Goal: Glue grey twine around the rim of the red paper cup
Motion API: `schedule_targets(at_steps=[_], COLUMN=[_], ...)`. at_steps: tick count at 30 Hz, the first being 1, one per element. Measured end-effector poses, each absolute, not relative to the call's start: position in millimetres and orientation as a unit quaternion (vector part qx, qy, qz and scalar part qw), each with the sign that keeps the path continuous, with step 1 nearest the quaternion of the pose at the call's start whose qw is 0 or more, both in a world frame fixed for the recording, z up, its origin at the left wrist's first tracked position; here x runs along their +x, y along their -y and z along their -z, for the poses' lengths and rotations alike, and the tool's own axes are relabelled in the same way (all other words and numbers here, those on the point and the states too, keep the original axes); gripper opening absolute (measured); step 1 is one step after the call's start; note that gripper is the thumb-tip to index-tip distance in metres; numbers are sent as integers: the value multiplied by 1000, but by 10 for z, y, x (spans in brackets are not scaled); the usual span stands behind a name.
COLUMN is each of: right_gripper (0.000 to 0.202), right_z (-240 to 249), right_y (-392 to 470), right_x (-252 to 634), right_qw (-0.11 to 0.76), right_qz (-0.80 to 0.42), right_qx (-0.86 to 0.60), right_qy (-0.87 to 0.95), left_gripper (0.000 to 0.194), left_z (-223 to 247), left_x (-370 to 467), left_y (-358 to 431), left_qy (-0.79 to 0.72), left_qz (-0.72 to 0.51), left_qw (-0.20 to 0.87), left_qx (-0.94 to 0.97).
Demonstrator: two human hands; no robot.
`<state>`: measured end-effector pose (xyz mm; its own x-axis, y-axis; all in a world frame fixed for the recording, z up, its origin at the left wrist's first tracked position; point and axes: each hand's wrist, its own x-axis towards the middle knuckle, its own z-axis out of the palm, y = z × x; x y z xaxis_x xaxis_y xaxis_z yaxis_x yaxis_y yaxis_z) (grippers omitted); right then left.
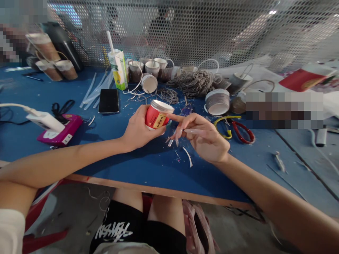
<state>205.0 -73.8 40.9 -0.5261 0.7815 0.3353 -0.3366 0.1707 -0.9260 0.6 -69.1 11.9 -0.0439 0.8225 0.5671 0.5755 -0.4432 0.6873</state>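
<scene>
My left hand [140, 128] is wrapped round a red paper cup [156, 118], which tilts with its mouth up and to the right. The cup has a yellow label with dark print, and a greyish band runs round its rim. My right hand [201, 137] is just right of the cup, its index finger reaching to the rim. Its other fingers are curled together, and what they hold, if anything, is too small to make out. A short translucent piece [171, 143] shows just below these fingertips. White scraps [188, 157] lie on the blue table [148, 169].
Behind the hands are a black phone [108, 101], a drink carton [118, 68] with a straw, a heap of grey cord [194, 83] and several cord-wrapped cups [217, 102]. Red-handled scissors [243, 132] lie right, a purple power strip [61, 130] left. Perforated metal mesh [190, 31] closes the back.
</scene>
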Motion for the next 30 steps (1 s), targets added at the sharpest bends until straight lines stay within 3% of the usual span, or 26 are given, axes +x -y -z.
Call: schedule_targets(at_steps=[9,17,24,30], right_gripper=[19,25,19,21], right_z=[-467,-480,-464,-507], right_y=[694,675,713,709], right_x=[2052,2068,2051,2062], right_qw=[465,455,419,425], right_qz=[-652,-649,-666,-658], right_qx=[-184,-197,-167,-196], right_qy=[570,577,594,590], left_gripper=[53,72,84,78], left_z=[-54,22,12,-14], left_x=[-93,-100,-122,-124], left_y=[595,541,466,448], left_qy=[-391,-268,-286,-300], left_qz=[-539,-538,-499,-496], left_qw=[280,452,521,563], left_qx=[692,659,631,589])
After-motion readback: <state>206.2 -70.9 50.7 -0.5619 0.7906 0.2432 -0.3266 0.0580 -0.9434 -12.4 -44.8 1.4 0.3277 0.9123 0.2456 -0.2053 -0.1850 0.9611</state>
